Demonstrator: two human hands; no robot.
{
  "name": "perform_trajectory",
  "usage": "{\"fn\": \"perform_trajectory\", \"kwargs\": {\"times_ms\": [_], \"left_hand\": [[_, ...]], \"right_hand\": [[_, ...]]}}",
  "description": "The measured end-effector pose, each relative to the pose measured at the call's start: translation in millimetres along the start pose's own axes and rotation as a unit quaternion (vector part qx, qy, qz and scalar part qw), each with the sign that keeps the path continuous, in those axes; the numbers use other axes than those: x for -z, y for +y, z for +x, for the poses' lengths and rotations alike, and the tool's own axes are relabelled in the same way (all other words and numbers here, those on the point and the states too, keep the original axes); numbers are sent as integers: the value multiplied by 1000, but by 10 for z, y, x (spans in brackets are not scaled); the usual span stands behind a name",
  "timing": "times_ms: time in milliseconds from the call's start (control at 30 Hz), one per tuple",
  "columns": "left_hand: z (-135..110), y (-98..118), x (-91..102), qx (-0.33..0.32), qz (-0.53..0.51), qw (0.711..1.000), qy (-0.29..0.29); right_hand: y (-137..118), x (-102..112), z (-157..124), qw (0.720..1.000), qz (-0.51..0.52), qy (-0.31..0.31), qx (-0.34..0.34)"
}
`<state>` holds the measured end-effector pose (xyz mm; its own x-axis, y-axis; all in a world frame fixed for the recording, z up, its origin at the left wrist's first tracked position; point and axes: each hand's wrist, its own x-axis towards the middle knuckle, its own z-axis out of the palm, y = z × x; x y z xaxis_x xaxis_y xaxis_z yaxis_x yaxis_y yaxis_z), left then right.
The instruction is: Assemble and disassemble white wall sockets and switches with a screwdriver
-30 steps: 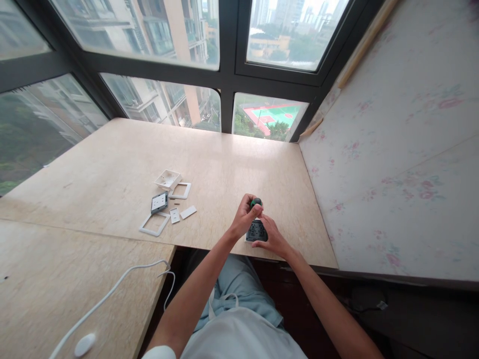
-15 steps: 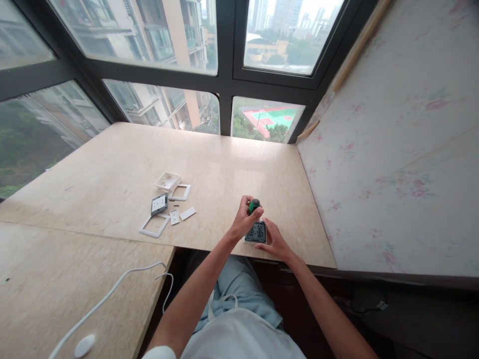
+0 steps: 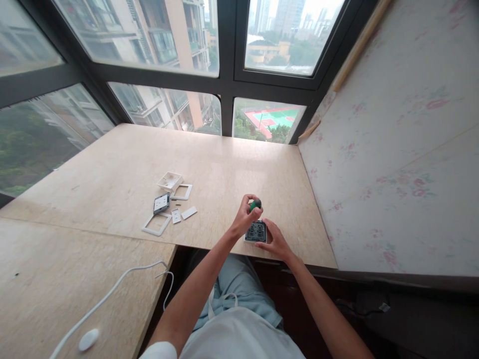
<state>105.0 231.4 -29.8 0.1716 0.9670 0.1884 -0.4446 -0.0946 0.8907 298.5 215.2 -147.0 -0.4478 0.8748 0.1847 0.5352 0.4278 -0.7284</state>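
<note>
My left hand is closed around a screwdriver with a green and black handle, held upright over a dark grey socket module. The module lies flat on the beige stone table near its front edge. My right hand presses on the module's right side, fingers curled against it. The screwdriver's shaft and tip are hidden behind my left hand.
Further left on the table lie a second socket module, two white frames, a white back box and small white cover pieces. A white cable with an inline switch crosses the lower left slab. A floral-papered wall stands right; windows lie behind.
My right hand has slid from the top of the module to its right side. The left hand stays on the screwdriver handle, turned a little.
</note>
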Motion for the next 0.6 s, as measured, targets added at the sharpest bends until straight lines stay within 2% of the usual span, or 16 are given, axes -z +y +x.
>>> {"fn": "perform_trajectory", "kwargs": {"times_ms": [167,267,433,600], "left_hand": [[-24,-5,-60,-13,33,997,66],[-39,37,-80,-29,49,996,69],[-42,66,-72,7,-11,998,64],[-55,55,-95,7,5,998,61]], "right_hand": [[-10,1,-5,1000,-12,10,4],[-34,5,-1,1000,-18,16,11],[-51,-1,0,999,-25,18,16],[-36,-10,-5,999,-35,23,17]]}}
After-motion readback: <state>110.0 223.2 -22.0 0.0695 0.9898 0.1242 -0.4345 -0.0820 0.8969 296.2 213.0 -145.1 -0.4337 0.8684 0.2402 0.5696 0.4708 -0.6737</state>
